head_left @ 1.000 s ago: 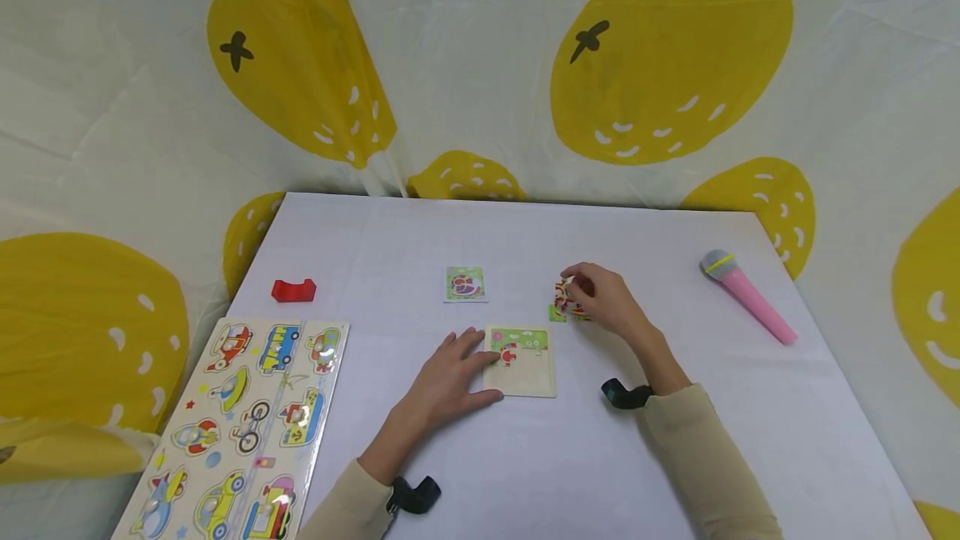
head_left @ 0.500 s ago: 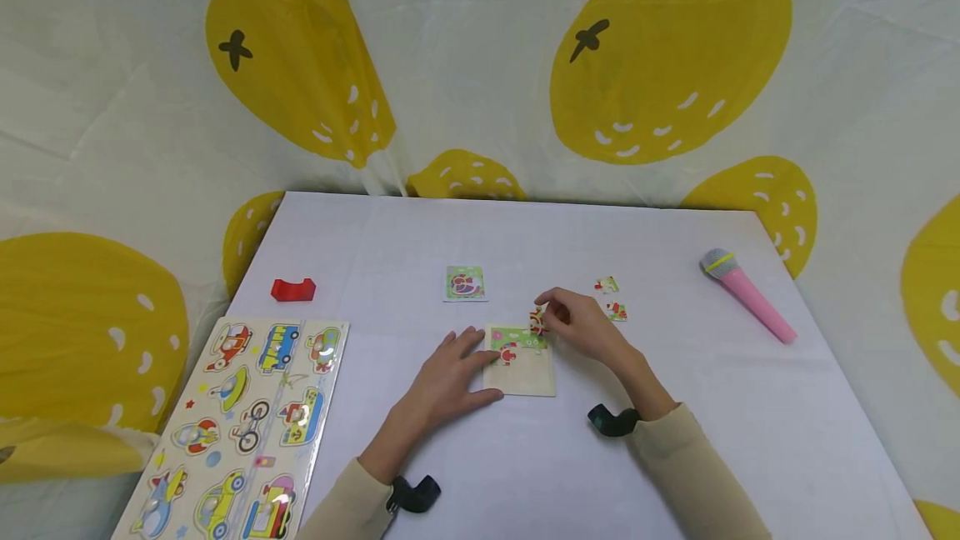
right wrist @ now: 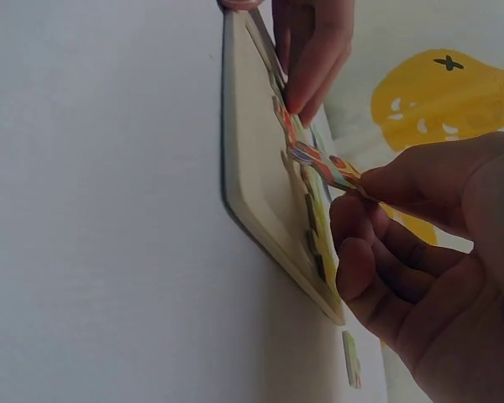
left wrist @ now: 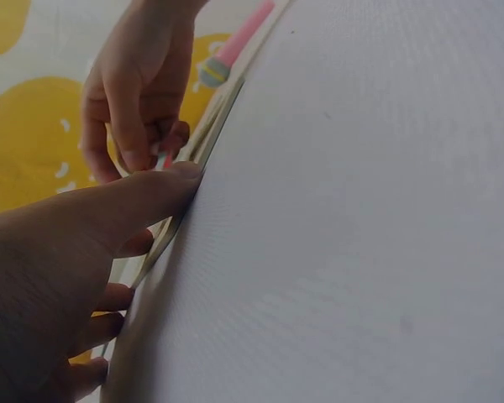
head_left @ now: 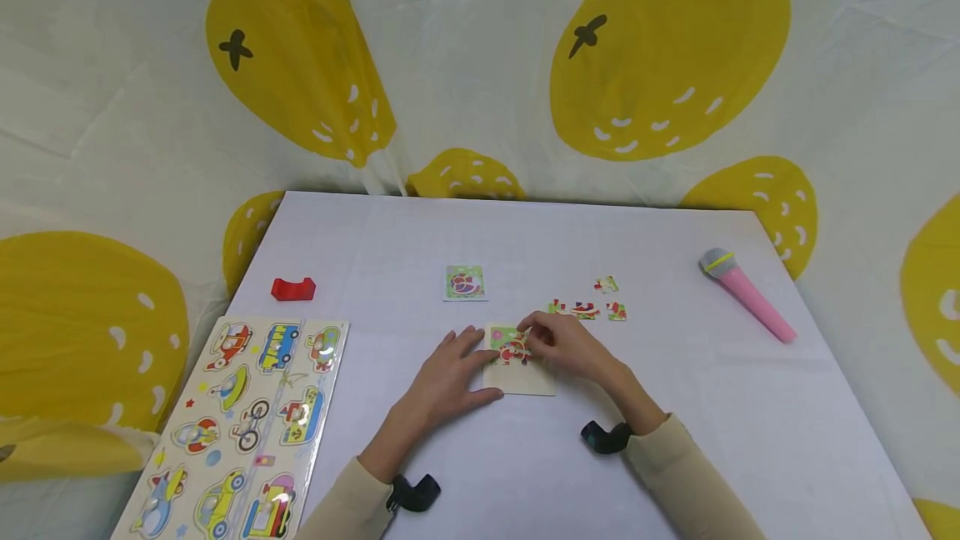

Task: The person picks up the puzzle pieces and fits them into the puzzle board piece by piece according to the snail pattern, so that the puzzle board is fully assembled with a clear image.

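A small wooden puzzle tray (head_left: 517, 383) lies on the white table, with green and red jigsaw pieces set along its top and left. My left hand (head_left: 447, 377) rests at the tray's left side, fingers extended, index finger over a red piece and thumb at the lower edge. Above the tray's upper right, my right hand (head_left: 573, 350) pinches a colourful jigsaw piece (right wrist: 323, 165) between thumb and fingertips. In the right wrist view that piece is tilted, one end close to the pieces in the tray. Several loose jigsaw pieces (head_left: 585, 312) lie just beyond my right hand.
A square picture card (head_left: 465, 282) lies behind the tray. A large vehicle puzzle board (head_left: 247, 432) takes up the table's left, with a red arched block (head_left: 293, 291) beyond it. On the right lies a pink toy microphone (head_left: 753, 300).
My right hand has carried the pinched jigsaw piece from the loose pieces leftward and nearer, over the tray. The loose pieces are uncovered now. My left hand has stayed still.
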### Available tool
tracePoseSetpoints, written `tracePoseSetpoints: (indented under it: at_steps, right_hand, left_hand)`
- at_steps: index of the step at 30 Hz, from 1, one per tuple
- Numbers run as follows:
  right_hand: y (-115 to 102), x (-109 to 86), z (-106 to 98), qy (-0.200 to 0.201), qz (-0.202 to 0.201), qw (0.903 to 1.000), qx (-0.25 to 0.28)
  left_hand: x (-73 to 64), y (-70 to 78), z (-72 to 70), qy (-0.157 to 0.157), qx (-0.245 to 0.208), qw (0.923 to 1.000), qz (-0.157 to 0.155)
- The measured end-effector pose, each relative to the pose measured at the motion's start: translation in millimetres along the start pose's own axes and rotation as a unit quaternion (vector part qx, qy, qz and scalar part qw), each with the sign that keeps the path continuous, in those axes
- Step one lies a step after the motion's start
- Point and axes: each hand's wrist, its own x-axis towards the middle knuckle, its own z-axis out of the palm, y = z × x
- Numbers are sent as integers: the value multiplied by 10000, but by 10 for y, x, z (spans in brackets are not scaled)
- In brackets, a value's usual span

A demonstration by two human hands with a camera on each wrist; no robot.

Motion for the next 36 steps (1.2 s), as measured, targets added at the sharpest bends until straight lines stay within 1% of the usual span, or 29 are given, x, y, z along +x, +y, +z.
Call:
tracePoseSetpoints:
  at_steps: [3,6,18,22,27,33,36]
  right_hand:
    - [-11,-11,33,-150,38,9999,3]
    - [-21,-17,62,-214,97,9997,-35]
    - [-39,-5,128,-248,362,9982,-409]
    - [-44,0,137,-234,409,9975,-530]
    - [-58,3,145,-222,340,9973,-604]
    - [-51,9,159,-197,297,9971,-679]
    - [-42,13,162,-161,301,9971,-686]
  left_hand:
    - [-1,-7,7,-18,-18,10000,19]
    - [0,-16,21,-61,-39,10000,26]
    - [-3,2,23,-97,6,9999,107]
    - [-2,17,14,-173,20,9997,156]
    - [-2,48,-3,-310,42,9994,130]
    - [3,95,15,-364,142,9987,330]
    - [-1,120,27,-399,234,9983,359]
